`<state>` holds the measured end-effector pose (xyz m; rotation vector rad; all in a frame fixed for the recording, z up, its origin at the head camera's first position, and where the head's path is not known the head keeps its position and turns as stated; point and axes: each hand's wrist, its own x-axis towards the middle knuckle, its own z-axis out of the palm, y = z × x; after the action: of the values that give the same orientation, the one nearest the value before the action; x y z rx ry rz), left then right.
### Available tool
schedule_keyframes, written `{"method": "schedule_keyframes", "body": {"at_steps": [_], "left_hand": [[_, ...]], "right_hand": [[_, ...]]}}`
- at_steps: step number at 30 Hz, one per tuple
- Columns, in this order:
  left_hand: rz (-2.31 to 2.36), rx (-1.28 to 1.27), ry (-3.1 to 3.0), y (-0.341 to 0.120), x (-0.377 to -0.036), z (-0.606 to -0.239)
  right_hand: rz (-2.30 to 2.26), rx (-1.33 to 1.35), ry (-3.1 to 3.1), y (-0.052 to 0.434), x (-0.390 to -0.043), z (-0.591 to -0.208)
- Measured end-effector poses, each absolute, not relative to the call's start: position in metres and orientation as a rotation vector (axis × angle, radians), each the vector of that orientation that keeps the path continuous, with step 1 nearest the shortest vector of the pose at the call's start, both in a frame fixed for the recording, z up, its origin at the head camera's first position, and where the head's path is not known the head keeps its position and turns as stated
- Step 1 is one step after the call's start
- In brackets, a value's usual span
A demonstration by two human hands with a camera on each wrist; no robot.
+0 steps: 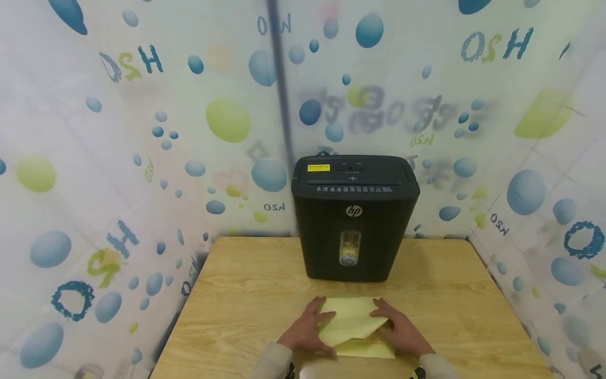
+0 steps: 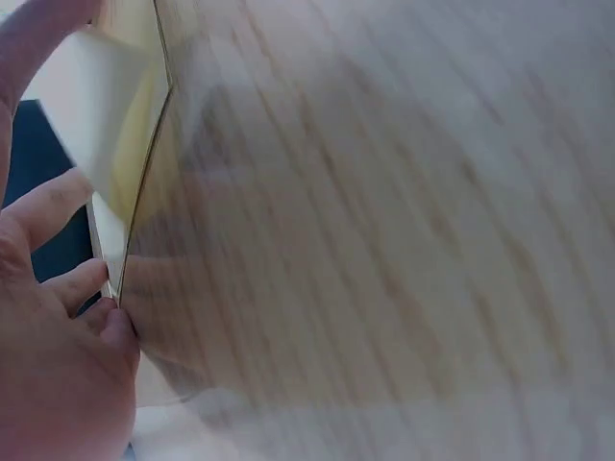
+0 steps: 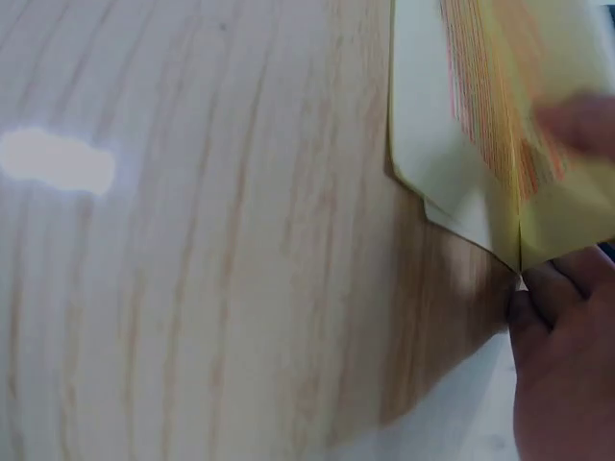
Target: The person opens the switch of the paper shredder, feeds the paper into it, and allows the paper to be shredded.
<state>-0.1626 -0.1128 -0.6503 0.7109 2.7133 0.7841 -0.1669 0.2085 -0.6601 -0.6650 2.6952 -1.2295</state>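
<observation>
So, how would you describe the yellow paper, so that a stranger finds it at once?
Look at the wooden table with the black shredder at its far edge. In front of the shredder, near the table's front edge, lies pale yellow paper, partly folded, between the left hand and right hand.

A small improvised recording booth or test station is shown, office-like in its equipment. The space is enclosed on three sides by a translucent plastic curtain (image 1: 142, 131) printed with blue and green bubbles and reversed "H2O" lettering, which fills the upper left, centre and right of the frame. A light wooden table (image 1: 246, 295) is set in the lower centre, closely hemmed by the sheeting. A black HP paper shredder (image 1: 354, 216) is placed at the table's far edge, in mid-frame.
</observation>
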Motion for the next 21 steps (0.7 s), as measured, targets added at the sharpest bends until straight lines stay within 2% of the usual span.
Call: {"method": "schedule_keyframes", "body": {"at_steps": [8, 16, 21], "left_hand": [[0.975, 0.780, 2.674, -0.119, -0.167, -0.656], [1.454, 0.665, 2.632, -0.120, -0.173, -0.656], [1.504, 0.623, 2.620, -0.120, -0.177, -0.653]], "right_hand": [[-1.215, -0.473, 2.682, 0.205, -0.163, -0.647], [-1.301, -0.472, 2.571, 0.212, -0.167, -0.651], [-1.397, -0.280, 2.488, 0.208, -0.170, -0.647]]}}
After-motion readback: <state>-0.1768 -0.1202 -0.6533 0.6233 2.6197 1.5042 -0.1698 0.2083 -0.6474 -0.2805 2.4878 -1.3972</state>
